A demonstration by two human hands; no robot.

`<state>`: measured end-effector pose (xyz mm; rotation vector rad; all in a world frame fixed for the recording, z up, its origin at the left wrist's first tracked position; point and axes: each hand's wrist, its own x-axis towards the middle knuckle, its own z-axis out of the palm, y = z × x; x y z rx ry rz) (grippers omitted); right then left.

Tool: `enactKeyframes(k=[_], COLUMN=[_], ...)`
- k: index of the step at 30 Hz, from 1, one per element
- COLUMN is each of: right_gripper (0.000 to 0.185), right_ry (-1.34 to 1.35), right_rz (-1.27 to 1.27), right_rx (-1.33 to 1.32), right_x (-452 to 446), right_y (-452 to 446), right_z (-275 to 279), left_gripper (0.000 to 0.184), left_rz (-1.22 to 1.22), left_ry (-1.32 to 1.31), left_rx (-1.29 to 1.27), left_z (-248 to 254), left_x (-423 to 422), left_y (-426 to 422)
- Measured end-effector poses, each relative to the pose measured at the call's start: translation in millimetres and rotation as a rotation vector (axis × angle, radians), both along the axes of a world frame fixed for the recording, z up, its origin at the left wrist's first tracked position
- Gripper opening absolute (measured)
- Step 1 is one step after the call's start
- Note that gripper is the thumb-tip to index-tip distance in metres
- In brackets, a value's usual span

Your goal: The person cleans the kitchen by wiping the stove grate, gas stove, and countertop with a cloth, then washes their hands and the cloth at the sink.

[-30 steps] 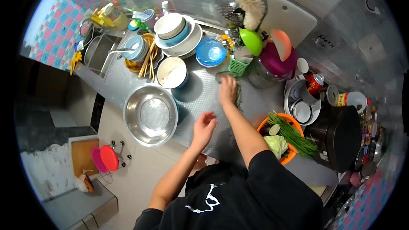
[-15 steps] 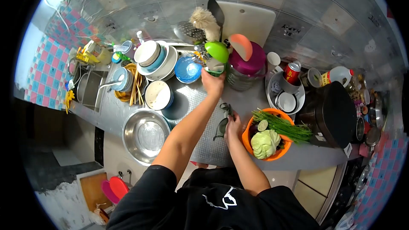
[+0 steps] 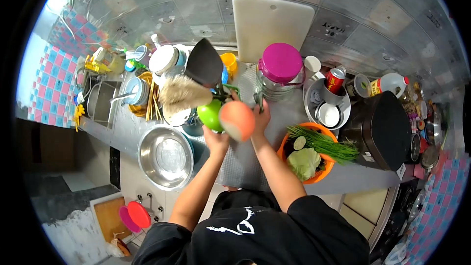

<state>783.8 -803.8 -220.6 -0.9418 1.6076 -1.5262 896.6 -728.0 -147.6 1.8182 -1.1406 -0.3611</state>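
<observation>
My left hand (image 3: pixel 216 140) is closed around a utensil holder, mostly hidden beneath the tools standing in it. Out of it lean a black spatula (image 3: pixel 202 64), a pale bristly brush (image 3: pixel 181 93), a green ladle (image 3: pixel 210 116) and an orange ladle (image 3: pixel 237 120), slightly blurred. Just right of the holder, my right hand (image 3: pixel 262 118) grips a small dark object (image 3: pixel 258 99) whose kind I cannot make out. Both hands are above the grey counter mat (image 3: pixel 238 167).
A jar with a purple lid (image 3: pixel 281 63) stands behind my right hand, before a white cutting board (image 3: pixel 270 24). An orange basket (image 3: pixel 314 179) of vegetables is at right, near a black bin-like container (image 3: pixel 382 127). A steel basin (image 3: pixel 167 157) sits at the left counter edge.
My left hand has brought the utensil holder from the back of the counter toward me and leftward. My right hand has risen with the dark object, close beside the holder.
</observation>
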Motion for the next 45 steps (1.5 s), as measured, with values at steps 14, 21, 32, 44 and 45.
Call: enactKeyframes(k=[14, 21, 32, 44, 45], right_gripper=[0.037, 0.046, 0.042, 0.046, 0.046], right_ry=[0.857, 0.942, 1.069, 1.061, 1.059], right_rz=[0.644, 0.199, 0.605, 0.579, 0.581], right_rx=[0.134, 0.026, -0.002, -0.05, -0.055], right_x=[20.2, 52.6, 25.5, 39.6, 39.7], right_y=[-40.3, -145.9, -10.9, -61.6, -45.9], right_z=[-7.6, -11.9, -11.2, -15.9, -16.2], left_gripper=[0.038, 0.04, 0.029, 0.027, 0.03], left_rz=[0.006, -0.07, -0.098, -0.053, -0.054], left_ry=[0.437, 0.426, 0.136, 0.301, 0.262], left_rx=[-0.195, -0.156, -0.092, -0.051, -0.052], left_z=[-52.1, -54.1, -42.2, -26.2, -25.1], left_x=[45.3, 49.1, 49.6, 47.8, 46.9], left_y=[70.6, 67.0, 60.7, 50.2, 50.4])
